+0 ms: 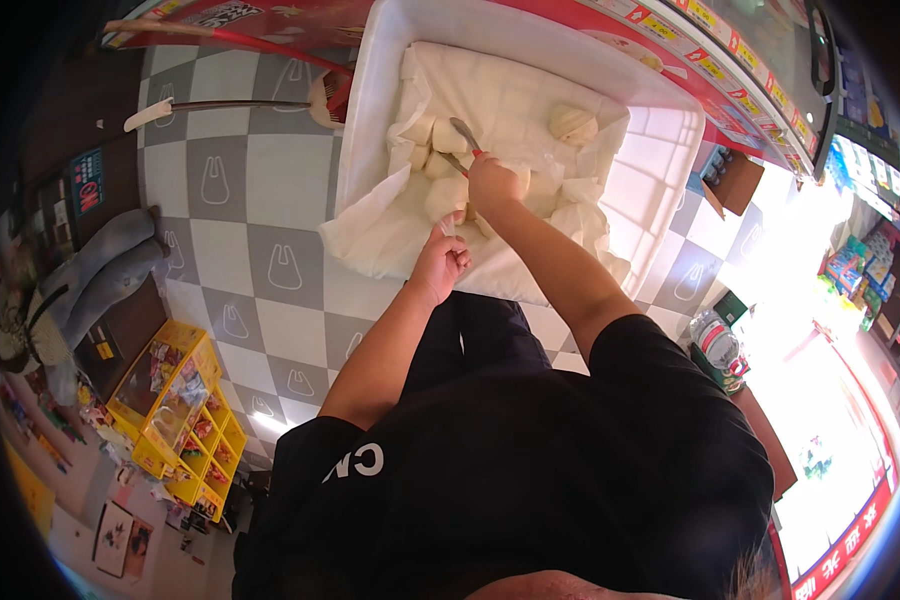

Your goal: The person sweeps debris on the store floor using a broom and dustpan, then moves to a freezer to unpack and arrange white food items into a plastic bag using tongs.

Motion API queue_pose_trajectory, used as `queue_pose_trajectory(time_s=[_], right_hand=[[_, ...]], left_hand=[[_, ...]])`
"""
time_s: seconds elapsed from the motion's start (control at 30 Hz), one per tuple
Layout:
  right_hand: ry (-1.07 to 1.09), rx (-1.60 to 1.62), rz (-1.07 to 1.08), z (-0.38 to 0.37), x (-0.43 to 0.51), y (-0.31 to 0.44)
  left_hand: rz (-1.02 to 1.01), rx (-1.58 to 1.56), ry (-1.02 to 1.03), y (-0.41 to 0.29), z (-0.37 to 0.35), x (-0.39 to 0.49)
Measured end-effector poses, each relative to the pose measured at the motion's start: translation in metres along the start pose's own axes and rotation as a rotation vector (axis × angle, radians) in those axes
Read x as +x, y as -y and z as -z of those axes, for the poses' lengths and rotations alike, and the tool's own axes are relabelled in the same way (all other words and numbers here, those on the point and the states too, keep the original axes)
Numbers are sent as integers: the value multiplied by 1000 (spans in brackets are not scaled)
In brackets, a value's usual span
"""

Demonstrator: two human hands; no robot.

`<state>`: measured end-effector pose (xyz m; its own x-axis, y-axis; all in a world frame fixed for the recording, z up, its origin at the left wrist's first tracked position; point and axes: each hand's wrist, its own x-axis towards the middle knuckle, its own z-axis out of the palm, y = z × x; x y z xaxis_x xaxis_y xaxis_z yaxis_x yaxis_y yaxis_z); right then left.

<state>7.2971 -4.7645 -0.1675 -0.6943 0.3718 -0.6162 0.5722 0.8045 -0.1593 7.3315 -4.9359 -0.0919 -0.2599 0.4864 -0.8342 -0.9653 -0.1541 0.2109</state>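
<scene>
My right hand (pixel 494 183) grips metal tongs (pixel 461 133) with red on the handles. The tong arms are spread over pale steamed buns (pixel 445 196) grouped at the left of a cloth-lined tub. One larger bun with a folded surface (pixel 573 124) lies apart at the far right of the cloth. My left hand (pixel 440 264) is at the near side of the buns, pinching what looks like a thin clear plastic bag (pixel 448 223). The bag's outline is hard to make out. My right hand and forearm hide some of the buns.
The white plastic tub (pixel 379 75) holds a white cloth (pixel 495 82). A broom and dustpan (pixel 326 97) are left of it. A red-fronted glass display case (pixel 720 82) stands beyond. A yellow snack rack (pixel 195 420), an open carton (pixel 736 182) and bottled water (pixel 716 341) stand around the checkered floor (pixel 285 172).
</scene>
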Motion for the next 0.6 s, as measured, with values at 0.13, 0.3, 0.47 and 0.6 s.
queue_pose_trajectory(time_s=[0.13, 0.3, 0.47, 0.6], right_hand=[[-25, 148, 53, 17, -10, -12], [399, 986, -368, 38, 11, -76], [722, 1557, -476, 45, -8, -123], [580, 1451, -475, 44, -17, -134]], left_hand=[[16, -7, -12, -2, 1, 1], [38, 21, -13, -8, -4, 1], [45, 8, -22, -8, -4, 1], [57, 7, 2, -11, 2, 6]])
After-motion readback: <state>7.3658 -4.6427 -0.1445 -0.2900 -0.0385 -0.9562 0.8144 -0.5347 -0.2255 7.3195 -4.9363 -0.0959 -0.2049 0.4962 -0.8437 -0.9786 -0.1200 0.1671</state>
